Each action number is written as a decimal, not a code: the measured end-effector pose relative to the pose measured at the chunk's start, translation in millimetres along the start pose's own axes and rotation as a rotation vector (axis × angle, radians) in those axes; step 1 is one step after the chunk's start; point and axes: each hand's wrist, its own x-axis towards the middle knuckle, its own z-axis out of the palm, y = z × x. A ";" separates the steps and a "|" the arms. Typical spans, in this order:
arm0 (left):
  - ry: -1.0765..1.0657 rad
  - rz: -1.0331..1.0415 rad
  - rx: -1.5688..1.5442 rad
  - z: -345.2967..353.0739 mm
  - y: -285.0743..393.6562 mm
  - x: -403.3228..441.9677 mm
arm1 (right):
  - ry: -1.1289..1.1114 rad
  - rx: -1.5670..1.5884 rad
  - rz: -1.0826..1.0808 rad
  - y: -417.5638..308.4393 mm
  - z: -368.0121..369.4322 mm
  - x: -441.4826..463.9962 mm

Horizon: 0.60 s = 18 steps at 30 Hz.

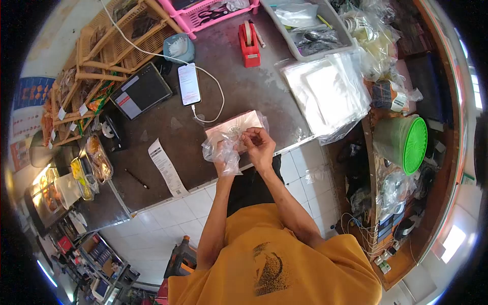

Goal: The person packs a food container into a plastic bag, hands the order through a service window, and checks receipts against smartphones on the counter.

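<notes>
A crumpled clear plastic bag is bunched at the table's front edge, partly over my left hand. That hand is closed on the bag, its fingers blurred by the shiny film. My right hand is closed in a pinch at the bag's right side, thumb and fingertips together on the film. Just beyond both hands lies a flat pale-pink pack with clear plastic about its right end. What the bag holds, if anything, I cannot make out.
A phone on a white cable lies beyond the hands, near a red tape dispenser. Left are a paper receipt, a pen and a black tablet-like device. Clear plastic sleeves are stacked right, below a grey bin.
</notes>
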 end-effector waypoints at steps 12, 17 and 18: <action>-0.082 0.340 0.588 17.8 46.7 -5.9 | -0.122 -0.135 -0.075 4.0 -9.5 7.2; 0.024 0.062 0.298 13.8 31.8 -3.8 | -0.102 -0.136 -0.058 8.3 -7.4 5.8; 0.028 0.095 0.321 12.2 27.8 -2.9 | -0.098 -0.144 -0.066 11.7 -8.4 6.5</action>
